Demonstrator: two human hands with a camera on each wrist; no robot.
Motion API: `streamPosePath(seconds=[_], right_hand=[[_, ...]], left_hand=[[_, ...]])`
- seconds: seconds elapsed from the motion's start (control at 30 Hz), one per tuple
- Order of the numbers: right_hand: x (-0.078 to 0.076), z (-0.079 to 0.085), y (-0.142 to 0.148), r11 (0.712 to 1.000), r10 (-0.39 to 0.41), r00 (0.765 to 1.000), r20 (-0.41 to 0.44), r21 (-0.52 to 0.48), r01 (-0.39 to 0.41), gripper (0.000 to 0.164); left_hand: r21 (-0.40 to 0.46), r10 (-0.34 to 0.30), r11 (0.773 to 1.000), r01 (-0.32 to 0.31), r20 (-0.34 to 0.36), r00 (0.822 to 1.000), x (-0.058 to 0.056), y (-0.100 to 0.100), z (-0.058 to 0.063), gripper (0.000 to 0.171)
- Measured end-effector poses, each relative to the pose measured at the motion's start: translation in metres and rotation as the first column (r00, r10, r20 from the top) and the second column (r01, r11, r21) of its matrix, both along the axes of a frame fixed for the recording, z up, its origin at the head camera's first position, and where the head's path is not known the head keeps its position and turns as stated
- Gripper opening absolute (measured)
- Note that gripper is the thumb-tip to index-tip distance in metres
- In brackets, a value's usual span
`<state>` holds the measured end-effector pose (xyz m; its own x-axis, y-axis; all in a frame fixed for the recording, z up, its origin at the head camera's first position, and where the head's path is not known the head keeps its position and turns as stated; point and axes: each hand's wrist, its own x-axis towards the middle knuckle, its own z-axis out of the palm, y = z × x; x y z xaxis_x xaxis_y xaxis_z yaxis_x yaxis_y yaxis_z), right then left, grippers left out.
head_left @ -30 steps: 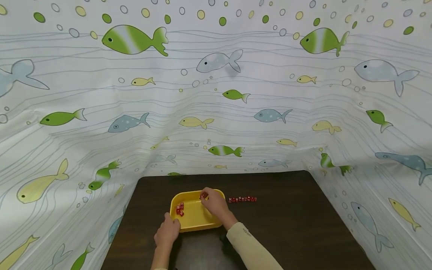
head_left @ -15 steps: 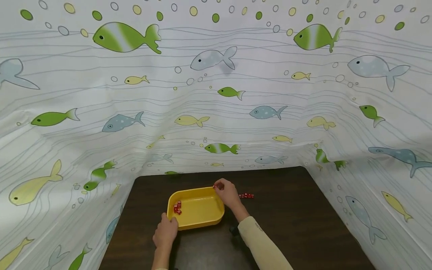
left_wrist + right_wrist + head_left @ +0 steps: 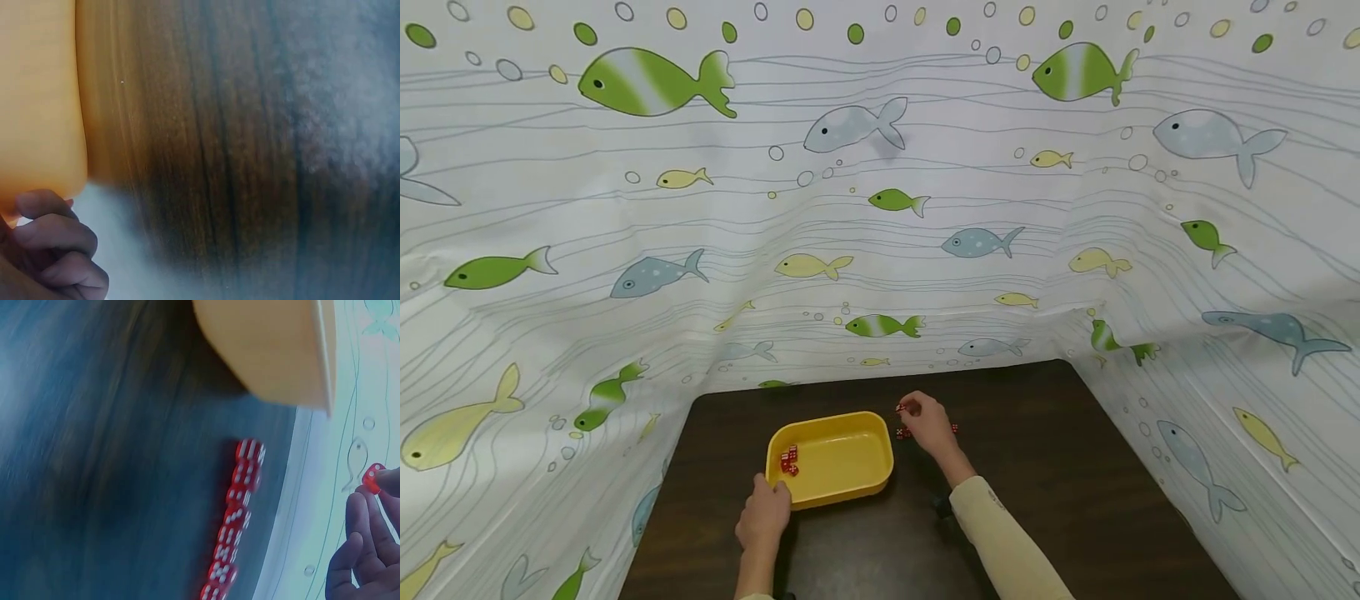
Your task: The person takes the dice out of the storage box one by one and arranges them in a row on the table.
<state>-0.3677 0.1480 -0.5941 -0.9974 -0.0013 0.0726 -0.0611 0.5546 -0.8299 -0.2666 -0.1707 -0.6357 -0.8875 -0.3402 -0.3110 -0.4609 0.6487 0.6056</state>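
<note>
A shallow yellow tray [image 3: 842, 467] stands on the dark table. My left hand [image 3: 763, 512] grips its near left corner; in the left wrist view the fingers [image 3: 59, 231] curl at the tray's edge. Several red dice [image 3: 788, 461] sit together inside, at the tray's left end. Just past the tray's right side, my right hand [image 3: 929, 423] pinches one red die [image 3: 373, 477] between thumb and fingertips, raised above the table. Beneath it runs a straight row of red dice [image 3: 228, 531] with white pips, partly covered by this hand in the head view.
The dark wood-grain table [image 3: 1045, 500] reaches to both sides and toward me. A white sheet [image 3: 880, 242] printed with fish and bubbles hangs behind it and along the sides. A small black object [image 3: 942, 506] shows by the right wrist.
My right hand has moved rightward from inside the tray, over its rim, to above the row, the die still pinched. The left hand keeps its grip. The head view has shifted slightly.
</note>
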Motion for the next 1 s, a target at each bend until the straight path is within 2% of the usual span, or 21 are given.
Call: streamPosePath(seconds=[0.3,0.4,0.67,0.83,1.0], right_hand=[[-0.003,-0.007,0.040,0.998,-0.070,0.997,-0.012,0.006,0.070,0.018],[-0.003,-0.010,0.054,0.996,-0.092,0.996,0.002,-0.009,0.092,0.019],[-0.005,-0.023,0.086,0.989,-0.142,0.989,0.038,0.037,0.141,0.021],[-0.005,-0.030,0.099,0.984,-0.172,0.982,0.078,0.063,0.168,0.021],[-0.003,-0.034,0.105,0.982,-0.173,0.978,0.115,0.096,0.163,0.022]], left_hand=[[-0.003,-0.017,1.000,0.017,-0.054,0.998,0.000,-0.003,-0.004,0.059],[0.004,-0.011,1.000,0.011,-0.051,0.999,0.001,-0.003,-0.004,0.059],[0.000,-0.001,1.000,0.001,-0.045,0.999,-0.002,-0.004,-0.007,0.058],[-0.006,-0.002,1.000,0.002,-0.033,0.999,-0.003,-0.005,-0.007,0.058],[-0.009,-0.002,1.000,0.002,-0.032,0.999,-0.002,-0.005,-0.005,0.057]])
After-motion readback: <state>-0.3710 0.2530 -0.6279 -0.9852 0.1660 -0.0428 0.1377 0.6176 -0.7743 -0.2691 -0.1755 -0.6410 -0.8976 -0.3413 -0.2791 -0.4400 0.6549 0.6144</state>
